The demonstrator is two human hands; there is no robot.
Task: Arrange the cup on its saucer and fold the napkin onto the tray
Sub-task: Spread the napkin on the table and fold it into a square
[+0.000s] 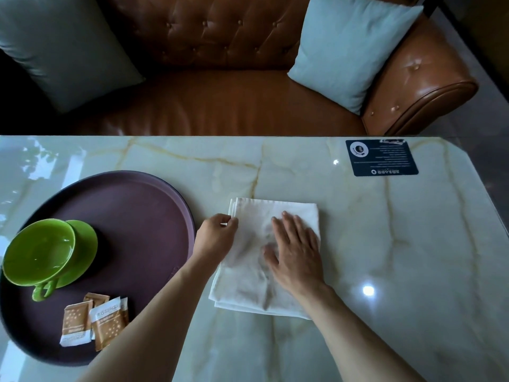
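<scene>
A white cloth napkin (254,257), folded into a layered rectangle, lies on the marble tabletop (385,244) just right of the round purple tray (143,205), not on it. The right hand (296,255) lies flat on the napkin, fingers spread and palm down, gripping nothing. The left hand (217,235) pinches the napkin's left edge between thumb and fingertips; the fingertips are partly tucked behind the cloth layers, so how many layers it holds cannot be told. On the tray's left part a green cup (38,250) sits on its green saucer (84,244), which it mostly hides, handle toward the camera. Several brown-and-white sugar sachets (93,321) overlap near the tray's near edge, and the left forearm cuts off part of one. A dark printed card (381,157) lies far right of the tray; its text is too small to read.
</scene>
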